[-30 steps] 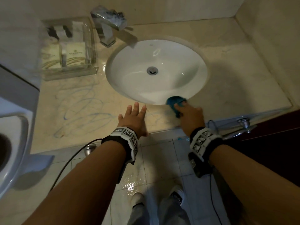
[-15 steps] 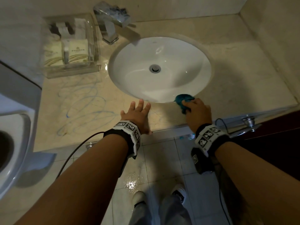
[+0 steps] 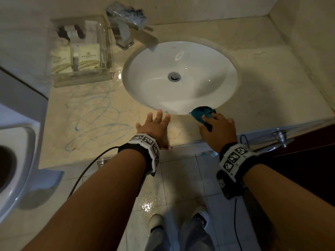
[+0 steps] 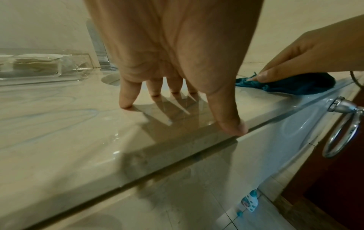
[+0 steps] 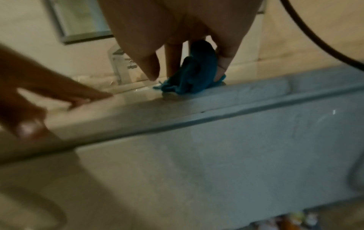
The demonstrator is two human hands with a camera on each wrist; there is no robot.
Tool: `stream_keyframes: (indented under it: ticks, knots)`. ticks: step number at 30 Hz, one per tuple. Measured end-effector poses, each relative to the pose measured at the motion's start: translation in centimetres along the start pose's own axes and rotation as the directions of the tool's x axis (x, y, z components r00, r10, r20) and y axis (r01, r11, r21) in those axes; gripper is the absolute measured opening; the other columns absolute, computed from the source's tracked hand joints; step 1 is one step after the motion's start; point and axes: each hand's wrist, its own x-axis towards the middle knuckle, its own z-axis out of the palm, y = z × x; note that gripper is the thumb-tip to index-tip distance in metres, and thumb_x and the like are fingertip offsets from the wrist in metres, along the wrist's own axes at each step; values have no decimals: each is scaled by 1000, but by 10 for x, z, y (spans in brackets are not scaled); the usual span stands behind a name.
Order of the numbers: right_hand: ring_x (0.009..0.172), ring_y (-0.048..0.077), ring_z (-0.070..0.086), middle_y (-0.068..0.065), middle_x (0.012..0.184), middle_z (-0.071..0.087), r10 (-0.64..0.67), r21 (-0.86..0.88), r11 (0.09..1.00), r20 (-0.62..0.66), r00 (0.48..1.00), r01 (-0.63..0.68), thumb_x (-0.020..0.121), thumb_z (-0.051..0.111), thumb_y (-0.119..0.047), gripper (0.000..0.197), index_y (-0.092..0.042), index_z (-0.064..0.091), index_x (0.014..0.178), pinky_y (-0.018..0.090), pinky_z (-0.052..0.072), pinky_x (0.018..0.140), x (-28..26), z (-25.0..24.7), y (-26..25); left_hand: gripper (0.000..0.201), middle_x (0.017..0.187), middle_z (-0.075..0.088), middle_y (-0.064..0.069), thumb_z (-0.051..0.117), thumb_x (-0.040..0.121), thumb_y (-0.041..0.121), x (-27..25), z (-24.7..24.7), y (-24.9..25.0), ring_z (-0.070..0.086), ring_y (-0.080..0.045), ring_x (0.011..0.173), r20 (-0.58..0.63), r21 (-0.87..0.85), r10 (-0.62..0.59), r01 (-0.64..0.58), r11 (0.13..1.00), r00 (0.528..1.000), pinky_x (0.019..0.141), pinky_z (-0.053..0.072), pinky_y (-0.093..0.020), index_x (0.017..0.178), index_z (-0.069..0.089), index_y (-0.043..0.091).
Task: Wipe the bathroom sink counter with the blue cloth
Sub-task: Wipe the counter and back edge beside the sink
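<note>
1. Two hands sit at the near edge of the counter (image 3: 272,73). The left hand (image 3: 155,128) is spread open, fingers straight, fingertips (image 4: 126,102) and thumb pressing the stone as a brace; it holds nothing.
2. At about 3 o'clock from the left hand, the right hand (image 3: 217,126) has its fingers curled over the blue cloth (image 3: 202,113), which is bunched into a wad and pinned against the counter at the sink (image 3: 181,73) rim's near lip, at 6 o'clock from the drain.
3. The wad's long axis runs roughly along the basin rim, from 9 to 3 o'clock.
4. Farther out, blue scribble marks (image 3: 94,116) cover the counter at about 9 to 10 o'clock from the cloth, beyond the left hand. The right hand alone has the cloth, so the next stroke probably has to sweep towards 9 o'clock, past the bracing hand.
5. Farthest, at 11 o'clock, stand the clear tray (image 3: 79,51) of toiletries and the faucet (image 3: 125,24).
</note>
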Motion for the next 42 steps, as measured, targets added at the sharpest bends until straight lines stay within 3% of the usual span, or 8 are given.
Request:
stream_keyframes:
  ticks: [5,11,15,18,25,32,38,42]
  knots:
    - [91,28,55,3,97,60,-82,68,994,8,997,81,82,63,-28,11,-18,61,86,30,35,80,-6,-3,-17,116,157,-21,5,75,72,49,1,1,-1,-13,-28,145,-12,5,5,-5,1000,1000,112,12,-63,150,-9,31]
    - [108,28,54,8,121,56,4,239,971,-23,1000,1,83,63,-18,44,-20,52,126,35,40,97,-4,-2,-18,117,157,-21,5,75,71,50,1,3,-1,-13,-28,145,-20,6,5,-5,1000,1000,112,11,-63,150,-9,31]
    - [99,36,54,10,114,59,-242,159,959,18,970,236,84,56,-12,29,-19,68,109,21,23,84,-20,30,-37,116,157,-21,4,74,72,51,1,3,0,-13,-29,145,-23,6,0,0,1000,1000,113,12,-63,150,-9,31]
    - [86,41,57,14,105,65,-339,160,929,4,941,334,79,58,-8,26,-14,73,98,32,41,86,-10,18,-23,117,157,-22,5,75,71,51,2,3,-1,-13,-28,145,-18,5,2,-2,1000,1000,112,11,-63,150,-10,31]
    - [111,33,54,14,122,59,161,264,955,-87,983,-133,85,61,-10,50,-18,44,131,36,44,94,7,-10,-2,117,157,-22,5,75,72,50,2,3,-1,-14,-28,145,-17,0,2,-2,1000,1000,112,10,-63,150,-10,31]
    - [96,32,52,9,110,61,-256,167,955,34,966,247,84,61,-11,34,-17,63,118,30,37,87,-14,14,-30,116,157,-20,4,75,72,51,0,3,0,-13,-28,146,-33,3,1,-1,1000,999,113,10,-63,150,-9,30]
    - [107,35,48,11,125,51,3,49,999,-57,998,0,91,47,-9,37,-16,55,126,31,30,93,17,5,4,116,157,-20,4,75,72,49,-1,3,1,-13,-27,146,-37,2,1,0,1000,999,112,10,-63,150,-8,30]
    - [101,39,50,10,121,56,-179,53,982,-46,983,182,87,51,-5,37,-17,62,120,33,34,88,-10,24,-33,116,157,-20,5,75,71,49,-1,3,2,-12,-28,146,-46,2,-9,9,1000,999,112,12,-63,150,-8,30]
